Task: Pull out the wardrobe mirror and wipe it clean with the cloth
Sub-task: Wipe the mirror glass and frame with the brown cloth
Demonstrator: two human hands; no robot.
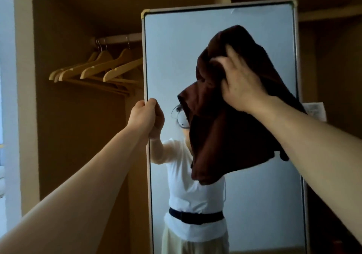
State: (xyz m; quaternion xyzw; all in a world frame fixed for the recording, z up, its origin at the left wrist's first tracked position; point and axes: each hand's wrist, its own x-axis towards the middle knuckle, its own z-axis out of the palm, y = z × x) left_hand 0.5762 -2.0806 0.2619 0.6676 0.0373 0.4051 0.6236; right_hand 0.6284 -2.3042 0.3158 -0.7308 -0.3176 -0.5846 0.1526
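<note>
While the left hand [146,114] gripped the mirror [176,48] edge, the right hand [241,85] clutched the cloth [215,136] against glass; flatter cloth, overlapping strokes would likely wipe better.

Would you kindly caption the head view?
Left hand grips the mirror by its edge; right hand holds a brown cloth against it.

No legible text, white label [314,110] beside mirror [176,44], print too blurred

Wooden hangers [98,67] hang on the wardrobe rail [117,38].
</note>
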